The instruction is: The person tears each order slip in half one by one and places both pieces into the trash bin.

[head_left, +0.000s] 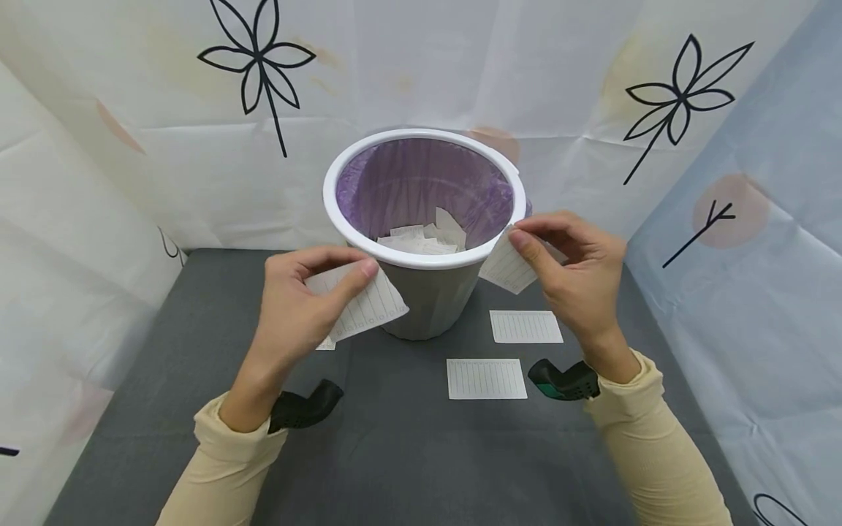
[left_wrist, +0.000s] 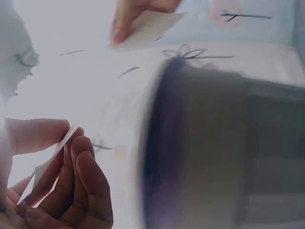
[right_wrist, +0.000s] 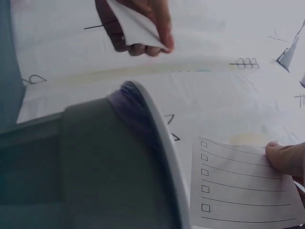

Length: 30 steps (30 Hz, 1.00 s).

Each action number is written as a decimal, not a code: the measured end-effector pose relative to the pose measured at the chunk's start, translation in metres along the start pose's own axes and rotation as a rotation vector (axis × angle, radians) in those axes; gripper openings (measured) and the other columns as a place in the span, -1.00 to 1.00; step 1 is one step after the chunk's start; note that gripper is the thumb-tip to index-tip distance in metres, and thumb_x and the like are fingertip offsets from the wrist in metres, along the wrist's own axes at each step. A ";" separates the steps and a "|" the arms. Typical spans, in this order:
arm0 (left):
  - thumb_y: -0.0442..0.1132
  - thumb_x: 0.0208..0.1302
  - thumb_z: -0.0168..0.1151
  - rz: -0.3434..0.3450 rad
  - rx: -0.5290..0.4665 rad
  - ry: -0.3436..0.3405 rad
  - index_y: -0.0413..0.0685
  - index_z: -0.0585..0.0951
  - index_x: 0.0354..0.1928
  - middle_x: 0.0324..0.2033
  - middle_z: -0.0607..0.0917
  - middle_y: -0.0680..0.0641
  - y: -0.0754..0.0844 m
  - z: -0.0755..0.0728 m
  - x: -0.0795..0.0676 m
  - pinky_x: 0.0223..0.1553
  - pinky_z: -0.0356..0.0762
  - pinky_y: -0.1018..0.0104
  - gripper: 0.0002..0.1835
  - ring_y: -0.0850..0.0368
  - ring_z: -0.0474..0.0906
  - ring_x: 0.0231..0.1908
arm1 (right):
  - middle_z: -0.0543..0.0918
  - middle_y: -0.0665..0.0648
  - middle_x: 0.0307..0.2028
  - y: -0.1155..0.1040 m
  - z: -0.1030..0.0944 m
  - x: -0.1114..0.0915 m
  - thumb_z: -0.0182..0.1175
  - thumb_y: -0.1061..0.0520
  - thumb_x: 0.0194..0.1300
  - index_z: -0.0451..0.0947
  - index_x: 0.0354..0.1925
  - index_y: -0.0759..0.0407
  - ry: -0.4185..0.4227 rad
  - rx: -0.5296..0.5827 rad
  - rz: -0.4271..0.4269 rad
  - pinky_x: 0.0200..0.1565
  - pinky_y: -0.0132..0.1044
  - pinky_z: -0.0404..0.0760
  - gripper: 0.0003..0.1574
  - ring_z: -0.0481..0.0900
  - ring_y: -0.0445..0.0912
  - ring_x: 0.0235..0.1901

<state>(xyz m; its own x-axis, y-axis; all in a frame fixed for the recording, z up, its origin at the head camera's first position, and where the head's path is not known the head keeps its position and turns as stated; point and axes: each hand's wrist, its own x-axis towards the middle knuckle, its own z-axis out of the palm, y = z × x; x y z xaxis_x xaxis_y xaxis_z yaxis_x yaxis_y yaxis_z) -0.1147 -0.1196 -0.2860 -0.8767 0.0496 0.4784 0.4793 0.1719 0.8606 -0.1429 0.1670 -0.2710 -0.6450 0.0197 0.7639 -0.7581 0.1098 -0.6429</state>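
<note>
My left hand (head_left: 292, 310) pinches a piece of lined checklist paper (head_left: 371, 303) between thumb and fingers, at the near left of the bin. Its right edge looks uneven. To the right of the bin, my right hand (head_left: 585, 270) pinches another piece of lined paper (head_left: 506, 264) near the rim; its row of small checkboxes shows in the right wrist view. Between the hands stands a grey bin (head_left: 427, 299) with a white rim and a purple liner (head_left: 427, 175). Several paper pieces (head_left: 421, 241) lie inside it.
Two lined paper slips (head_left: 526, 326) (head_left: 487, 379) lie on the dark grey table (head_left: 421, 467), right of centre. A corner of another slip (head_left: 326, 345) shows below the left hand's paper. Patterned cloth (head_left: 421, 73) hangs behind and on both sides.
</note>
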 end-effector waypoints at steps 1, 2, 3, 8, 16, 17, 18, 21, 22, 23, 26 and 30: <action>-0.32 0.23 0.45 -0.008 -0.002 0.017 -0.20 0.79 -0.24 -0.32 0.78 -0.04 0.005 -0.004 0.005 -0.11 0.56 0.31 -0.90 0.06 0.69 -0.20 | 0.74 0.25 -0.36 0.000 -0.001 0.005 0.43 0.46 0.13 0.71 -0.30 0.46 0.006 0.005 0.010 -0.18 -0.34 0.65 -0.88 0.70 -0.05 -0.34; -0.31 0.23 0.45 -0.012 -0.006 0.034 -0.20 0.79 -0.23 -0.31 0.78 -0.05 0.010 -0.007 0.010 -0.13 0.58 0.32 -0.89 0.05 0.69 -0.19 | 0.74 0.24 -0.35 -0.001 -0.001 0.010 0.43 0.46 0.13 0.72 -0.29 0.44 0.013 0.018 0.022 -0.19 -0.34 0.65 -0.88 0.70 -0.05 -0.35; -0.30 0.24 0.45 -0.016 -0.010 0.046 -0.21 0.79 -0.22 -0.29 0.78 -0.06 0.015 -0.010 0.015 -0.14 0.59 0.32 -0.87 0.04 0.68 -0.19 | 0.74 0.23 -0.35 -0.001 -0.002 0.015 0.43 0.46 0.13 0.72 -0.29 0.43 0.018 0.028 0.032 -0.21 -0.35 0.65 -0.88 0.69 -0.05 -0.36; -0.29 0.23 0.43 0.007 -0.073 0.103 -0.23 0.79 -0.23 -0.27 0.75 -0.13 0.032 -0.017 0.047 -0.32 0.65 0.34 -0.86 -0.03 0.65 -0.23 | 0.74 0.22 -0.34 -0.001 -0.002 0.041 0.41 0.47 0.15 0.73 -0.29 0.42 0.034 0.067 0.083 -0.24 -0.35 0.62 -0.88 0.64 -0.02 -0.37; -0.37 0.19 0.42 0.009 -0.148 0.140 -0.25 0.78 -0.30 -0.23 0.69 -0.12 0.045 -0.014 0.104 -0.27 0.62 0.32 -0.93 0.03 0.56 -0.10 | 0.74 0.19 -0.34 0.004 0.012 0.085 0.39 0.47 0.18 0.74 -0.30 0.36 0.026 0.111 0.140 -0.24 -0.32 0.58 -0.89 0.61 -0.03 -0.37; -0.37 0.19 0.42 -0.002 -0.149 0.138 -0.24 0.78 -0.31 -0.23 0.69 -0.11 0.045 -0.013 0.110 -0.26 0.60 0.31 -0.93 0.03 0.56 -0.11 | 0.74 0.18 -0.35 0.006 0.014 0.090 0.38 0.47 0.18 0.74 -0.31 0.35 0.023 0.110 0.133 -0.25 -0.32 0.59 -0.89 0.61 -0.04 -0.38; -0.37 0.20 0.41 -0.004 -0.141 0.137 -0.25 0.78 -0.30 -0.23 0.68 -0.11 0.046 -0.011 0.116 -0.24 0.59 0.29 -0.93 0.04 0.56 -0.12 | 0.75 0.16 -0.35 0.008 0.017 0.095 0.38 0.47 0.19 0.74 -0.32 0.34 0.019 0.109 0.127 -0.25 -0.32 0.59 -0.89 0.61 -0.04 -0.38; -0.36 0.21 0.41 -0.029 -0.138 0.134 -0.25 0.77 -0.28 -0.22 0.66 -0.09 0.046 -0.005 0.132 -0.20 0.56 0.26 -0.91 0.08 0.54 -0.12 | 0.74 0.14 -0.37 0.014 0.024 0.110 0.39 0.45 0.19 0.75 -0.35 0.31 0.021 0.140 0.168 -0.26 -0.31 0.58 -0.89 0.61 -0.05 -0.39; -0.36 0.21 0.41 -0.038 -0.138 0.131 -0.25 0.77 -0.28 -0.22 0.66 -0.08 0.047 -0.003 0.137 -0.18 0.55 0.26 -0.91 0.09 0.55 -0.13 | 0.74 0.15 -0.38 0.016 0.026 0.115 0.40 0.45 0.18 0.75 -0.35 0.31 0.022 0.152 0.188 -0.26 -0.30 0.57 -0.90 0.61 -0.05 -0.39; -0.35 0.21 0.41 -0.052 -0.144 0.129 -0.24 0.77 -0.27 -0.22 0.66 -0.07 0.047 -0.001 0.142 -0.18 0.53 0.25 -0.91 0.09 0.55 -0.15 | 0.73 0.14 -0.38 0.018 0.028 0.119 0.40 0.45 0.18 0.74 -0.35 0.31 0.025 0.167 0.212 -0.26 -0.30 0.57 -0.90 0.61 -0.04 -0.38; -0.34 0.23 0.41 -0.090 -0.154 0.114 -0.23 0.77 -0.26 -0.22 0.66 -0.04 0.046 0.007 0.156 -0.16 0.49 0.27 -0.91 0.13 0.54 -0.17 | 0.73 0.15 -0.39 0.025 0.035 0.131 0.41 0.46 0.16 0.74 -0.35 0.33 0.034 0.201 0.276 -0.25 -0.29 0.55 -0.90 0.62 -0.04 -0.37; -0.34 0.27 0.38 -0.140 -0.183 0.093 -0.20 0.76 -0.26 -0.26 0.66 -0.03 0.042 0.016 0.170 -0.16 0.46 0.28 -0.93 0.15 0.54 -0.22 | 0.71 0.13 -0.41 0.035 0.043 0.140 0.40 0.47 0.16 0.73 -0.37 0.32 0.042 0.209 0.317 -0.25 -0.30 0.53 -0.88 0.61 -0.07 -0.38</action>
<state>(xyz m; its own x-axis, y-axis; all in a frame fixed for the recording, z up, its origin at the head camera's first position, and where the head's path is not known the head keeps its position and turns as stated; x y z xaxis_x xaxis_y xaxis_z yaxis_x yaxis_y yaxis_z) -0.2448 -0.0879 -0.1713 -0.9318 -0.0546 0.3589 0.3599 -0.0111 0.9329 -0.2637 0.1312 -0.1893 -0.8497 0.0612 0.5238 -0.5273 -0.1134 -0.8421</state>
